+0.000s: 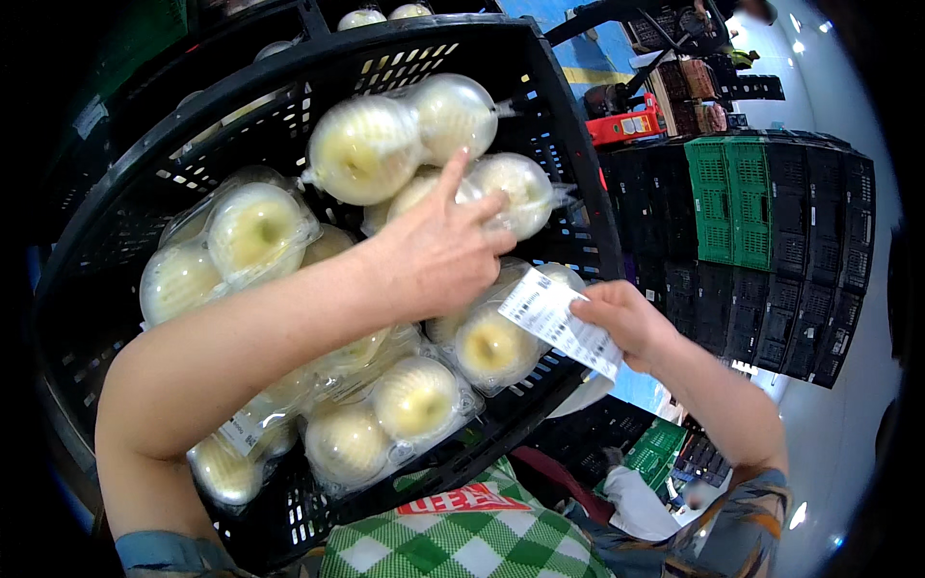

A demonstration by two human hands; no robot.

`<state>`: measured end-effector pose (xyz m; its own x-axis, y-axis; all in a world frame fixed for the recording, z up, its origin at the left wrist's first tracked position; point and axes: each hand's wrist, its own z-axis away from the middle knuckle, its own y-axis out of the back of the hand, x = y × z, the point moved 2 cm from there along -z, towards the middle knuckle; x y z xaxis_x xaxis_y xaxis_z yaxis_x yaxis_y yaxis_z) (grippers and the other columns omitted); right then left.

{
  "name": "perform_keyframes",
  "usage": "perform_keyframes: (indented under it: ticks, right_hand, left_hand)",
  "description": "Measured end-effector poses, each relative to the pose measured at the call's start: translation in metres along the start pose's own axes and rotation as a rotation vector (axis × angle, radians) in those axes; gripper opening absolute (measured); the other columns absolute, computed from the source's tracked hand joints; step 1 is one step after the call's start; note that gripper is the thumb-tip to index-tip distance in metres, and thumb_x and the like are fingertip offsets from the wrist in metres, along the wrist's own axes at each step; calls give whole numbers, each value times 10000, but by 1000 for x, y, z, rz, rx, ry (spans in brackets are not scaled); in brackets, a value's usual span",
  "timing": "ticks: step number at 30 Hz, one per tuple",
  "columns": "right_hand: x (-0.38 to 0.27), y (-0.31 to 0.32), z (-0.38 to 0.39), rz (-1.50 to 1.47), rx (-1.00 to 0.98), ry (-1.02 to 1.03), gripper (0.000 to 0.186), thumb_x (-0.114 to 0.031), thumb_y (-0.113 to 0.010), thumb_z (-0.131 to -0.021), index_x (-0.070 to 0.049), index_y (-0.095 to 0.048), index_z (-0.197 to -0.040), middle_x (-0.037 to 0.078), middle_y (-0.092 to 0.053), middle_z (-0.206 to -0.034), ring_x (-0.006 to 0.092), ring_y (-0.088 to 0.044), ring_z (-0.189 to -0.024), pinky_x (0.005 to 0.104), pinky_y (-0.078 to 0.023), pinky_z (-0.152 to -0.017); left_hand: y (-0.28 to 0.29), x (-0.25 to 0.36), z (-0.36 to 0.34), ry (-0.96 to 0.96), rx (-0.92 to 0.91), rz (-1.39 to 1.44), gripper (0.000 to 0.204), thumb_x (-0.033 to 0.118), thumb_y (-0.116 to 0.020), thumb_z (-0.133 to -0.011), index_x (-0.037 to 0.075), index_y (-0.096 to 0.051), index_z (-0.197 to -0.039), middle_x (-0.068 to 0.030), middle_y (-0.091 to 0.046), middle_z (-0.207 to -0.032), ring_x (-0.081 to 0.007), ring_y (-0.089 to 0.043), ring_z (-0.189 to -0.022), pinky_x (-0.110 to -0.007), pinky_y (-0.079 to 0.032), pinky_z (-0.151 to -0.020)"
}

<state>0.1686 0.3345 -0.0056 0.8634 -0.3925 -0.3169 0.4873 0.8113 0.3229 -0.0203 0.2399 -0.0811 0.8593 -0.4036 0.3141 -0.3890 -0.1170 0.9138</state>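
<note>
A black perforated crate (528, 82) holds several clear plastic packs of pale yellow round fruit (356, 154) in white netting. My left hand (448, 246) reaches across it, fingers apart, its fingertips touching the packs at the upper right; part of that pack (520, 197) is behind my fingers. My right hand (621, 318) pinches a strip of white printed labels (549, 318) over the crate's right side, just above another pack (496, 354). More packs (419, 409) lie along the crate's near side, some partly hidden under my left forearm.
Another crate with fruit (361, 21) stands behind this one. To the right are stacked black crates (800, 250) with green crates (718, 202) among them, a red object (624, 125) and shelves of goods. Part of another person (752, 12) shows at the top right.
</note>
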Motion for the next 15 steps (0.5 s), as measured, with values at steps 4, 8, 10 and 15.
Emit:
perform_keyframes:
  ticks: [4,8,10,15]
  right_hand:
    - [-15,-3,-31,102,-49,-46,234,-146,-530,-856,71,-582,-928,105,-628,-819,152,-611,-695,277,-470,-608]
    - [-31,-10,-44,204,13,-102,219,-89,-520,-827,85,-567,-952,134,-618,-865,190,-609,-755,317,-472,-650]
    - [-33,-9,-45,223,34,-117,232,-76,-515,-819,88,-555,-977,146,-614,-882,205,-612,-776,338,-477,-673]
    - [-30,-2,-45,184,24,-128,235,-78,-514,-822,82,-552,-989,143,-616,-880,203,-620,-753,331,-490,-651]
  left_hand:
    - [12,-10,-4,-1,-31,-15,148,190,-549,-751,143,-684,-714,-6,-550,-984,-208,-396,-1188,-603,-187,-1039]
    - [6,5,-1,-180,10,-127,131,165,-561,-680,110,-678,-665,-11,-579,-877,-206,-394,-1180,-536,-143,-1080]
    - [12,15,0,-279,-39,-213,132,156,-557,-656,102,-677,-657,-9,-588,-823,-208,-401,-1166,-498,-101,-1104]
    - [19,32,-3,-180,-230,-453,168,217,-576,-695,80,-670,-714,-26,-566,-832,-160,-479,-829,-262,-319,-648]
